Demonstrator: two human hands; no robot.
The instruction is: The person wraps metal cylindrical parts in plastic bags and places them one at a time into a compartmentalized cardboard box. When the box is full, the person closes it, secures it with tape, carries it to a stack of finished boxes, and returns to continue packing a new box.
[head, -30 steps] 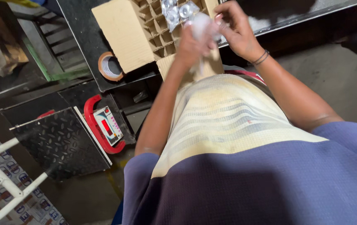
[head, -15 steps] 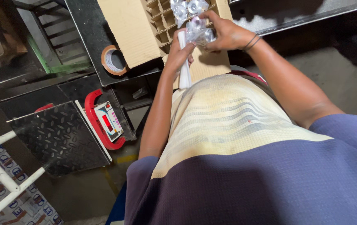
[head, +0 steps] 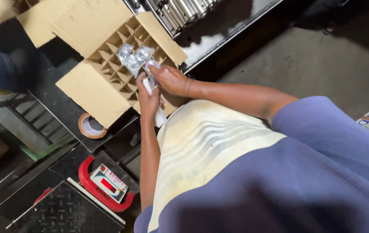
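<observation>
Both hands, left hand and right hand, grip a clear-wrapped piece over the brown divided carton; fingers closed around it.

Wrapped piece: small and shiny in clear plastic, held at the box's near edge between both hands.
Packed pieces: three more wrapped ones, seated upright in neighbouring cells.
Box: open brown cardboard box with a divider grid, flaps spread, most cells empty.
</observation>
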